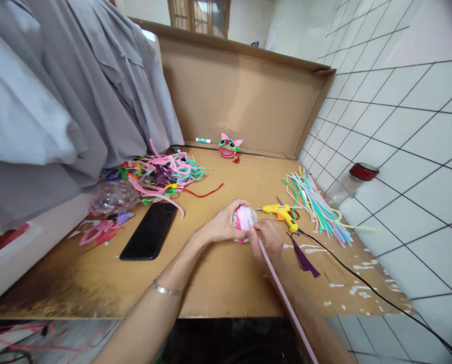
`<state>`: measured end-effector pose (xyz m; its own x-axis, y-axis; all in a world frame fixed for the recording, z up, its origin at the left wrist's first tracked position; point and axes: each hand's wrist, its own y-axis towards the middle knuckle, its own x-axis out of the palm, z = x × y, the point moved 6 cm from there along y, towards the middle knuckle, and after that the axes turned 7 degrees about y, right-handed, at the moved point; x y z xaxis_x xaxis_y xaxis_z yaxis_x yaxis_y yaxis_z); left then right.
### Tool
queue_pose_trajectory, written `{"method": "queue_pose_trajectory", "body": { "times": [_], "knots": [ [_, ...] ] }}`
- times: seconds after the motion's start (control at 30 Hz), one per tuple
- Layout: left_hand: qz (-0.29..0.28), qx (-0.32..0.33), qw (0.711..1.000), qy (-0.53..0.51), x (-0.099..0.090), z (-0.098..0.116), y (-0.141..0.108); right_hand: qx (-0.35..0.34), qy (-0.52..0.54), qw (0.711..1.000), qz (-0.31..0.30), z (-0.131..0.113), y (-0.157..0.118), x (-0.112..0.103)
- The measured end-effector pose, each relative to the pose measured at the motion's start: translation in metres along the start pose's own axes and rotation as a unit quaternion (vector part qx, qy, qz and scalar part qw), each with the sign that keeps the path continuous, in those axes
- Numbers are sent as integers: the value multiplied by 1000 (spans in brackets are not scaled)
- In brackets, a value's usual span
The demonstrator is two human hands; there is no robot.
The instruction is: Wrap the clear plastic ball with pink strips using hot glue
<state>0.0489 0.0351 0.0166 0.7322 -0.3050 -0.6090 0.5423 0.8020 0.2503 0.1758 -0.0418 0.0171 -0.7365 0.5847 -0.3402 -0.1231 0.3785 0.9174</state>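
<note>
A small round piece [244, 218] wound with pale pink and white fuzzy strands is held above the table. My left hand [226, 222] wraps round it from the left, thumb and fingers on its edges. At its lower right, my right hand [267, 240] pinches a long pale pink strip [282, 290], which runs down past my right forearm to the bottom of the view. A yellow glue gun [282, 212] lies just beyond my right hand, its nozzle pointing left. A purple tassel [303, 257] rests to the right.
Left: a black phone [149, 231] and a heap of coloured fuzzy stems [165, 169]. Right: more stems [320, 202], a red-lidded jar [347, 183] and a black cord [347, 268]. At the back, a small pink-eared head figure [228, 146] and a marker [203, 140] by a cardboard wall [241, 91].
</note>
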Motion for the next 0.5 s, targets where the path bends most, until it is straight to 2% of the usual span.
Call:
{"method": "queue_pose_trajectory", "body": {
  "times": [0.5],
  "knots": [
    [6,-1,1000,6,-1,2,0,4,-8,1000,-3,-2,2,-1]
  ]
}}
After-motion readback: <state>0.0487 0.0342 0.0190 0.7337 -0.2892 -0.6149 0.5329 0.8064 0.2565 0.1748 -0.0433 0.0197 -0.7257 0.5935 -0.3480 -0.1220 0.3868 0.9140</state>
